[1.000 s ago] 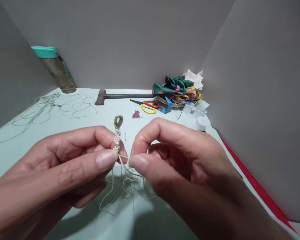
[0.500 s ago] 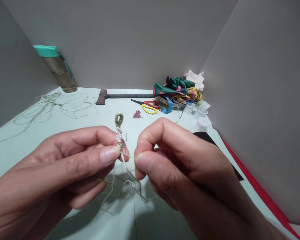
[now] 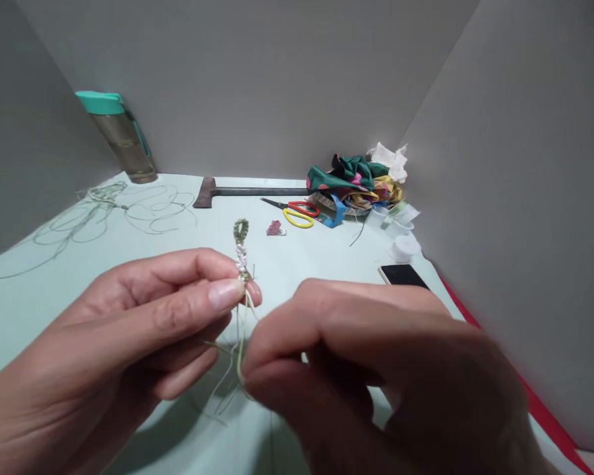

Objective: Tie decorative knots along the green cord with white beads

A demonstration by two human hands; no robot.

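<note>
Between thumb and forefinger, my left hand (image 3: 173, 310) pinches a small knotted cord braid (image 3: 241, 256). The braid stands upright, with a green loop at its top and white and green knots below. Loose thin cords (image 3: 240, 349), green and whitish, hang from its lower end. My right hand (image 3: 321, 356) is closed low and to the right of the braid, thumb and forefinger pinching some of these hanging cords. Exactly how many strands it holds is hidden by the fingers.
Behind the hands lie yellow-and-red-handled scissors (image 3: 297, 214), a pink clip-like piece (image 3: 276, 228) and a hammer-like tool (image 3: 205, 192). A teal-lidded bottle (image 3: 121, 142) leans back left near tangled cord (image 3: 109, 204). Right are bunched fabrics (image 3: 356, 181), white spools (image 3: 404, 248) and a phone (image 3: 403, 275).
My right hand has moved down and toward the left, from drawing a strand out sideways to holding cords below the braid. My left hand keeps its pinch.
</note>
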